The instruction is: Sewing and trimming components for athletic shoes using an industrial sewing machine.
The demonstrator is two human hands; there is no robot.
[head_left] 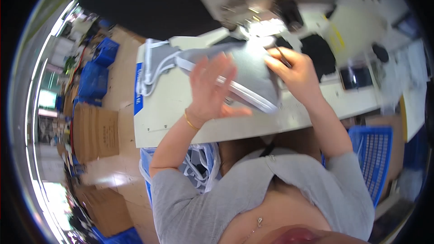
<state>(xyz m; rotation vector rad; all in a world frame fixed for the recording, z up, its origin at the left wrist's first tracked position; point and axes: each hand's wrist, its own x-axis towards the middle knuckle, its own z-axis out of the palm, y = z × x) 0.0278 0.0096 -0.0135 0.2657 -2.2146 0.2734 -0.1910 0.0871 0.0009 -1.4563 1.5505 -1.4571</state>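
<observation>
A grey mesh fabric piece (253, 70) edged with white binding lies on the white sewing table (181, 113), its far end by the bright lamp of a sewing machine (357, 27). Over the fabric's left part my left hand (212, 86) is open, fingers spread and slightly blurred; whether it touches the cloth I cannot tell. At the fabric's right edge my right hand (296, 72) is closed on a slim dark tool (284, 57), its exact kind unclear. White-bound straps (156, 65) trail from the fabric toward the table's left end.
Black cloth (318, 54) and a phone-like dark device (356, 77) lie right of my right hand. Below the table, a lined bin (199, 167) holds grey and white pieces; a blue basket (370, 162) stands at right. Cardboard boxes (96, 131) line the floor at left.
</observation>
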